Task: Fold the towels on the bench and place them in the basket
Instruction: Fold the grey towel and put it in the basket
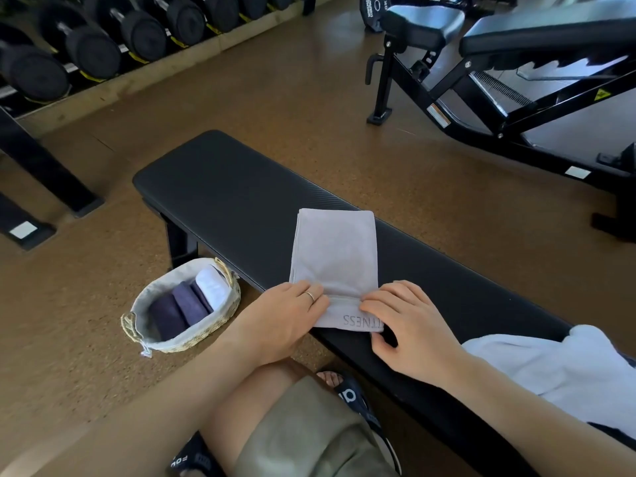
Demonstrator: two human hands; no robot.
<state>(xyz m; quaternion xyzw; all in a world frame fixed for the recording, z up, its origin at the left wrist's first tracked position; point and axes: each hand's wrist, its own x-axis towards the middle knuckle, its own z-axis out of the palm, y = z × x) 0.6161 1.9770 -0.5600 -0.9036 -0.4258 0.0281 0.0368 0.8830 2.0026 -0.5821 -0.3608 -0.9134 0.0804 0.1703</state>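
A light grey towel (334, 256), folded into a long strip, lies across the black bench (220, 191). Its near end, with printed letters, is turned over. My left hand (289, 318) rests on that end's left corner, fingers fairly straight and a ring showing. My right hand (406, 325) pinches the fold's right edge with curled fingertips. A woven basket (220, 325) with a cloth liner stands on the floor left of the bench and holds two dark purple towels and a white one. A pale blue towel (550, 366) lies unfolded on the bench at the right.
A dumbbell rack (103, 39) runs along the back left. An adjustable black bench (516, 63) stands at the back right. Brown floor surrounds the bench. My knee and sandalled feet (354, 397) are just below the bench's near edge.
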